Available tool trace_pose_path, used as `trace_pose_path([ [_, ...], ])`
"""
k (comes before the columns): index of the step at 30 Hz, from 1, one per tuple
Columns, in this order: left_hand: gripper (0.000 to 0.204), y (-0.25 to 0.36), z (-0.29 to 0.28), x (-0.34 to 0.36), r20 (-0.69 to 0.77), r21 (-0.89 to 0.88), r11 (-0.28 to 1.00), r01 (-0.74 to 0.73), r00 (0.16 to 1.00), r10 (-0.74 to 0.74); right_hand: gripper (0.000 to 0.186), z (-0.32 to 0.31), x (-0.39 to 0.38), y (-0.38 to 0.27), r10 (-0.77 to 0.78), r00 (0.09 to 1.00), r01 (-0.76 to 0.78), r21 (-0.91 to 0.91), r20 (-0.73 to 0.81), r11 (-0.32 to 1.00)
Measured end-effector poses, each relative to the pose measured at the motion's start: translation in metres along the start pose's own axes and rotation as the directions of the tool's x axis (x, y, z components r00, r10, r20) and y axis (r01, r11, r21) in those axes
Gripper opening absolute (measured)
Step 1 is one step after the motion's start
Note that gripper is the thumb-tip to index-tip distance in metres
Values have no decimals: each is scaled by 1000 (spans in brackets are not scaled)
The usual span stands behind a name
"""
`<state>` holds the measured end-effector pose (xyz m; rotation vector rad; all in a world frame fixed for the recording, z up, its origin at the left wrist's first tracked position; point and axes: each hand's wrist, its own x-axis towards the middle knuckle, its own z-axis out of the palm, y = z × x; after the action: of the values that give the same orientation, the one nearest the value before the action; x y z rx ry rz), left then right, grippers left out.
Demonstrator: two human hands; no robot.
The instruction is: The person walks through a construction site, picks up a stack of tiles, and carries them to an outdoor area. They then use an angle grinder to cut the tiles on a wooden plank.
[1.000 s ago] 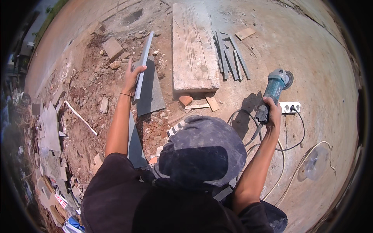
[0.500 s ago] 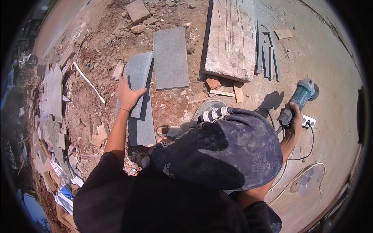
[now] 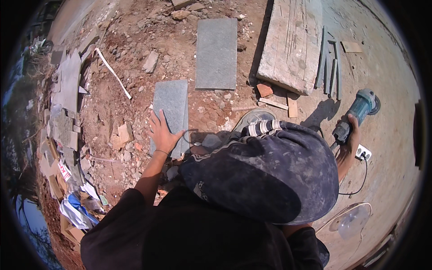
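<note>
My left hand lies with fingers spread on the near end of a grey stone tile. This tile rests flat over another grey tile, of which only a strip shows along the right side. Off to the right, my right hand is wrapped round the body of a teal and black angle grinder. Its disc end points away from me, above the concrete ground. A third grey tile lies flat on the dirt farther ahead.
A thick concrete block stands ahead, with narrow grey cut strips beside it. A white power socket with a black cord sits near my right hand. Stacked tile pieces line the left. My bent knee fills the middle.
The upper tile, tilted up in my left hand before, now lies flat on the lower one. My left fingers have let go of its edge and spread out. The grinder stays in my right hand.
</note>
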<state>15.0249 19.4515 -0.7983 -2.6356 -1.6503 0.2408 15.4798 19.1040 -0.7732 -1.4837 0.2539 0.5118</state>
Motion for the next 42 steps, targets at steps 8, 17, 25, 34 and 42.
trace_pose_path([
  [8, 51, 85, -22, 151, -139, -500, 859, -112, 989, 48, 36, -30, 28, 11, 78, 997, -78, -1, -14, 997],
  [17, 85, 147, 40, 247, 336, -338, 919, 202, 938, -82, 35, -12, 7, 12, 80, 996, -80, -5, -35, 997],
  [25, 24, 137, 43, 220, 431, -902, 75, 425, 896, 109, 32, -18, 8, 6, 32, 996, -38, -74, -80, 997],
  [34, 15, 113, -56, 222, 50, -968, 249, 17, 991, 126, 27, -23, -11, -10, 6, 992, -6, 0, -127, 1000],
  [42, 20, 254, -97, 218, 217, -962, -43, 268, 856, 470, 26, -29, -15, -8, -43, 983, 51, 46, -177, 998],
])
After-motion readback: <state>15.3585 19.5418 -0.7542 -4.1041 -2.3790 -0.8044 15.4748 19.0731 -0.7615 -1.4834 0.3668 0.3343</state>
